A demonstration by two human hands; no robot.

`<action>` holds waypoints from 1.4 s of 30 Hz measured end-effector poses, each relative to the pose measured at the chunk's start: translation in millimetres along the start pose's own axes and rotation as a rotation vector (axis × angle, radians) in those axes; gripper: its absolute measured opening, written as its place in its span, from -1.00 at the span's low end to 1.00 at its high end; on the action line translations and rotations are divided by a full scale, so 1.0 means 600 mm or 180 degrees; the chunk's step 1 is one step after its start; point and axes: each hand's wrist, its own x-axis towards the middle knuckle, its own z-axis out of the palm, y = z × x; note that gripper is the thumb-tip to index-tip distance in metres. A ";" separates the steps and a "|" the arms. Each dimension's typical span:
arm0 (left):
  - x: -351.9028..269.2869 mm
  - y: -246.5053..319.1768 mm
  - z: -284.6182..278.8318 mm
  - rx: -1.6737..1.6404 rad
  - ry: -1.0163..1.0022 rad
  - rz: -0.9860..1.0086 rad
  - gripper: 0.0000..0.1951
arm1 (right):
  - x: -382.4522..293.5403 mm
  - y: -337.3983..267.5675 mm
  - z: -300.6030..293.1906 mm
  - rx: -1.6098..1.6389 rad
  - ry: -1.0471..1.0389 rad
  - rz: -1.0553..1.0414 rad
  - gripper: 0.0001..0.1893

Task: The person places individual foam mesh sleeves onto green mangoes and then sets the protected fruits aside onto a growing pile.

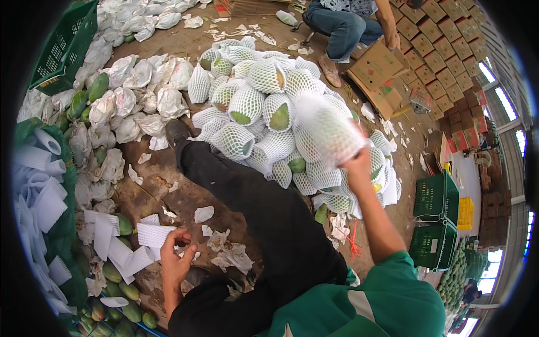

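My right hand [358,158] grips a papaya in a white foam net sleeve [326,130], blurred by motion, over the right side of a heap of sleeved papayas [240,139]. My left hand [179,252] is near my left knee, fingers curled and thumb apart, with nothing visible in it. Just left of that hand lie loose white foam net sleeves [156,235]. Beyond them are bare green papayas [130,290], some yellowing. A green sack [63,236] at the left edge holds many more foam sleeves [48,202].
Paper-wrapped fruit [139,99] covers the floor at the upper left, beside a green crate [65,50]. A person [345,25] sits at the top, a hand at an open carton [374,67]. Stacked cartons [438,46] and green crates [436,202] stand right. Paper scraps [231,252] litter the floor.
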 end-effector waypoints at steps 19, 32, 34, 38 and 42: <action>0.058 -0.212 -0.139 0.2197 0.1812 0.0129 -0.55 | 0.128 0.132 -0.074 -0.2754 -0.0851 -0.1788 -0.58; 0.064 -0.389 -0.434 0.2708 0.3445 -0.1469 -0.54 | -0.023 -0.042 0.558 -0.1247 -0.3641 -0.2443 -0.59; 0.068 -0.310 -0.395 0.1455 0.3547 -0.0684 -0.51 | -0.074 -0.059 0.624 -0.0879 -0.3868 -0.2683 -0.50; 0.041 -0.190 -0.251 0.0214 0.2358 0.0621 -0.21 | -0.162 -0.075 0.703 -0.0375 -0.4079 -0.2789 -0.33; 0.003 -0.124 -0.146 -0.1826 0.1405 0.0854 -0.45 | -0.173 -0.045 0.687 -0.0718 -0.4233 -0.3185 -0.73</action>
